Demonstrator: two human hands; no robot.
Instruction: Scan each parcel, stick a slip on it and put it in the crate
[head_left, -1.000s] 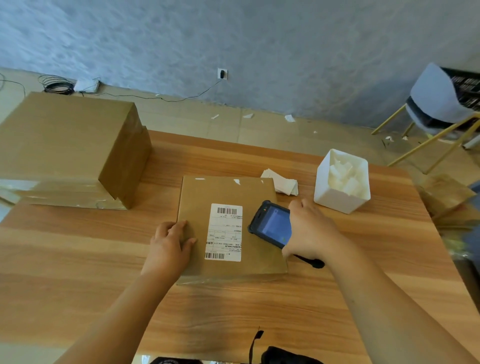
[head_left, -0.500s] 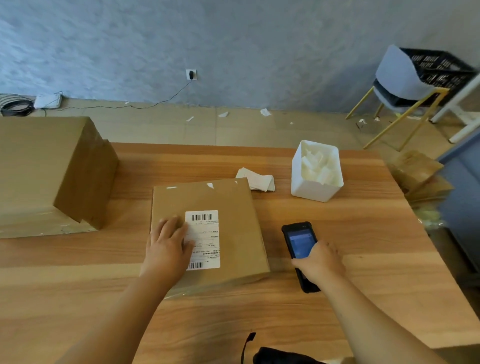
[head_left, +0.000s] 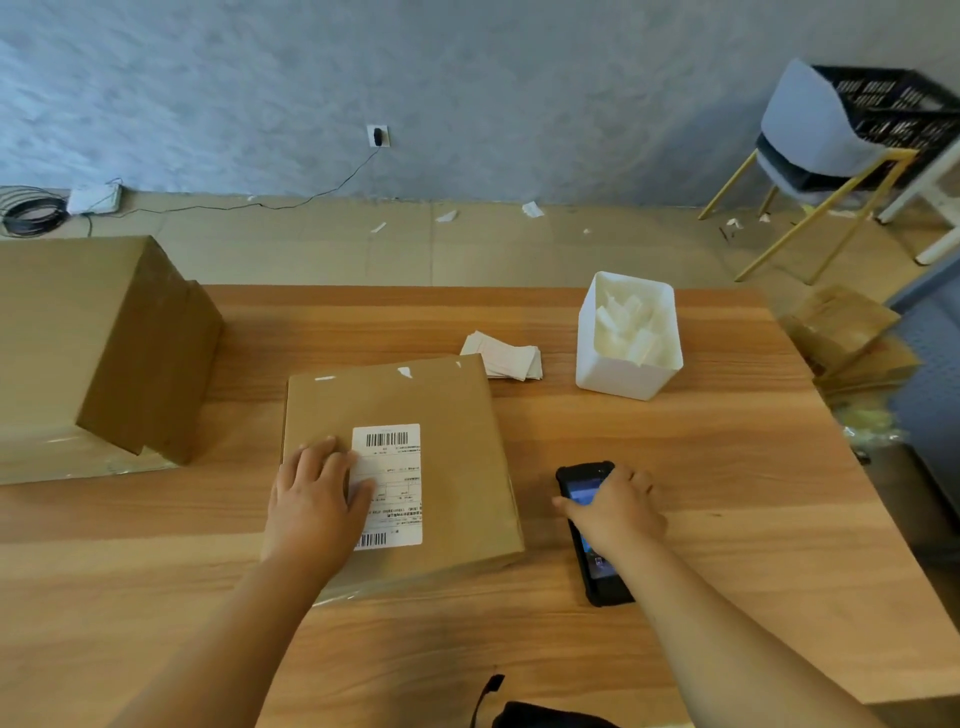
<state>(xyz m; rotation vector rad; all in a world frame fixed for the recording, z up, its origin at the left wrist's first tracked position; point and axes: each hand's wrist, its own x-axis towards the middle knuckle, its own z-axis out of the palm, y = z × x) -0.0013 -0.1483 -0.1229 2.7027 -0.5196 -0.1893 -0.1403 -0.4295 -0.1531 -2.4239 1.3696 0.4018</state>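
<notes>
The wooden table (head_left: 727, 467) fills most of the view. On its left part stands a big cardboard box (head_left: 78, 338), closed. At the far right, beyond the table, a black crate (head_left: 893, 104) stands behind a grey chair (head_left: 810, 130); what is in the crate I cannot tell.

The parcel (head_left: 457, 441) lies flat in the middle of the table, in front of the person. It is a thin brown carton. Its long axis runs from the person toward the wall, turned a little, so the far edge is higher at the right. The white label (head_left: 395, 467) faces up and is long in the same direction, with one barcode at the far end and one at the near end.

A white container (head_left: 618, 374) stands to the right of the parcel's far end, open on top, with white folded pieces (head_left: 628, 327) inside. Between them lies a small pile of slips (head_left: 504, 356), near the parcel's far right corner.

The black scanner (head_left: 597, 577) lies on the table just right of the parcel, screen up, pointing away from the person.

The left hand (head_left: 311, 499) rests flat on the parcel, fingers straight, over the label's left edge. The right hand (head_left: 618, 512) grasps the scanner across its width, thumb at the left side.
</notes>
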